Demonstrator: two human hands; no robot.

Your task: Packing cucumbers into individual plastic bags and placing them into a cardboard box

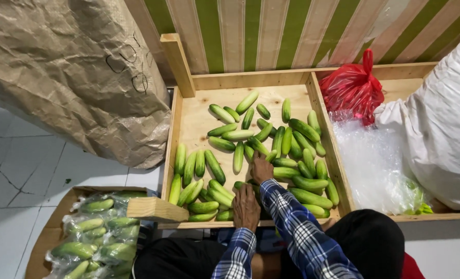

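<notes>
A shallow wooden crate (188, 116) holds several green cucumbers (237, 135), some in a neat row at the front left, others loose in the middle and right. My left hand (246, 206) lies palm down on the cucumbers by the crate's front edge, fingers stretched out. My right hand (261, 168) reaches further in and rests on the cucumbers in the middle. Its fingers curl down among them, and whether it grips one is hidden. Both arms wear blue plaid sleeves.
A cardboard box (49, 235) at the lower left holds cucumbers in clear plastic bags (93, 240). Crumpled brown paper (75, 72) covers the upper left. To the right, a second crate compartment holds a red plastic bag (353, 90), clear plastic (372, 165) and a big white sack (441, 134).
</notes>
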